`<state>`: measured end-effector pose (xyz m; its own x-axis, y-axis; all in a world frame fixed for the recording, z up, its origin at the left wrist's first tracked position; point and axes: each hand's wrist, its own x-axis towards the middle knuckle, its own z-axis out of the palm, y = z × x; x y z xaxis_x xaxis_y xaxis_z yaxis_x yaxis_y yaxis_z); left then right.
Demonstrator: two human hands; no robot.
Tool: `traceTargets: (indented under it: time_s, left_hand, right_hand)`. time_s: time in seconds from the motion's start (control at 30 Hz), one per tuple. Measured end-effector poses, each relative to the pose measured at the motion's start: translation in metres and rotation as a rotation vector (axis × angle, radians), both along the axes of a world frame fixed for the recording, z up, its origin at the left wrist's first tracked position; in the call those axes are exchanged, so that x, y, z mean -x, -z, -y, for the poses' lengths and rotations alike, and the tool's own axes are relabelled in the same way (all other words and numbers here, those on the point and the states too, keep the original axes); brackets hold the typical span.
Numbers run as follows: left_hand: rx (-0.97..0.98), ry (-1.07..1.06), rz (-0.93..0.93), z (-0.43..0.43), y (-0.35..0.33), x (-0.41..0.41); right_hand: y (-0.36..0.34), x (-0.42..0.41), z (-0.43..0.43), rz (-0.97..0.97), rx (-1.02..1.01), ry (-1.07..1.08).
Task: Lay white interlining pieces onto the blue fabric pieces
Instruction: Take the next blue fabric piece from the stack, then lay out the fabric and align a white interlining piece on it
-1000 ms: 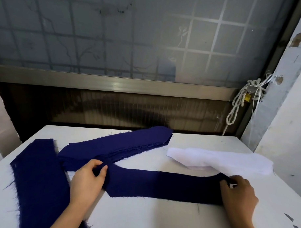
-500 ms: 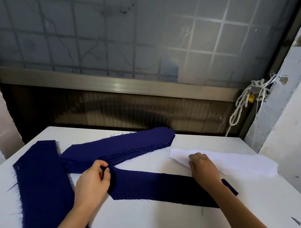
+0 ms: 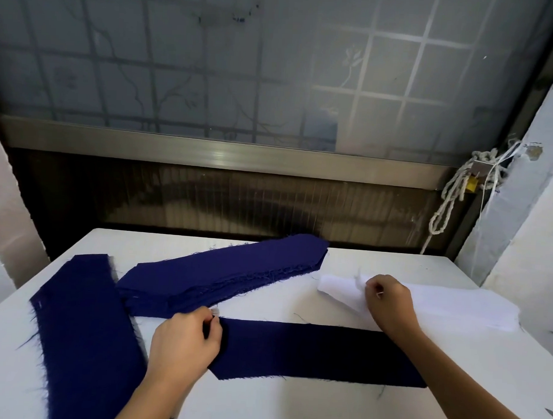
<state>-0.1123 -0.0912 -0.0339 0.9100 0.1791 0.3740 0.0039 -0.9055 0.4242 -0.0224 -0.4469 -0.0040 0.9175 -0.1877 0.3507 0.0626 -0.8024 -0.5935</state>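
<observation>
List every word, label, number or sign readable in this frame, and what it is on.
No readable text.
Yellow tag beside the rope: too small to read, if printed at all.
Dark marks on the frosted window: smudges, no letters.
Blue fabric strip, white interlining, table: no print visible.

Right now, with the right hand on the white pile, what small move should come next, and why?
Probably lift the top white interlining piece, whose raised edge the right hand pinches, and carry it over the blue strip: it lies bare, its end held by the left hand.
</observation>
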Motion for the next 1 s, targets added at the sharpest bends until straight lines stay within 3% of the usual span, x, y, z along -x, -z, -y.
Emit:
traceTargets:
  time_s: [0.1,0.2,0.53,0.63,0.77,0.87,1.0]
  left_hand:
    - [0.088,0.051,0.078,0.0,-0.001,0.0]
    - [0.186,0.12,0.118,-0.002,-0.002,0.001]
    - [0.545,0.26,-0.065,-0.002,-0.007,0.009]
    - [0.489,0.319,-0.134,-0.004,-0.01,0.01]
    - [0.305,0.264,-0.165,-0.004,-0.009,0.007]
    - [0.201,0.268,-0.063,-0.001,-0.008,0.008]
    - [0.154,0.292,0.14,0.001,-0.011,0.014]
  right_hand:
    - [-0.014,0.011,-0.013,0.123,-0.013,0.021]
    - [-0.031,0.034,-0.048,0.235,0.064,-0.102]
    - [-0.004,0.107,-0.197,0.28,0.193,-0.506]
    - [0.011,0.109,-0.209,0.146,0.114,-0.59]
    - [0.014,0.09,-0.194,0.091,0.072,-0.494]
    - [0.013,0.075,-0.176,0.033,0.139,-0.397]
    - [0.006,0.064,-0.164,-0.112,0.14,-0.493]
